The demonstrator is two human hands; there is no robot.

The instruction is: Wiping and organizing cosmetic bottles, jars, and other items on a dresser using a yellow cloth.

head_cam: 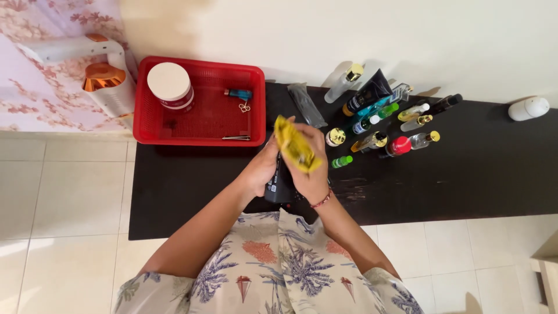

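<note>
right hand (311,174) grip pinched on yellow cloth (296,145); cloth's long axis runs up-left to down-right, lying over black gadget (280,186); left hand (261,168) wrapped round gadget from left side, both hands touching over dark tabletop (465,174); red basket (197,102) just up-left holding white-lidded jar (170,84); bunch of small bottles (383,125) off to right, near but apart

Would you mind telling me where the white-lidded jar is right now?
In the head view, the white-lidded jar stands in the back left corner of the red basket, on the left end of the dark table, far left of the bottle cluster.
</note>
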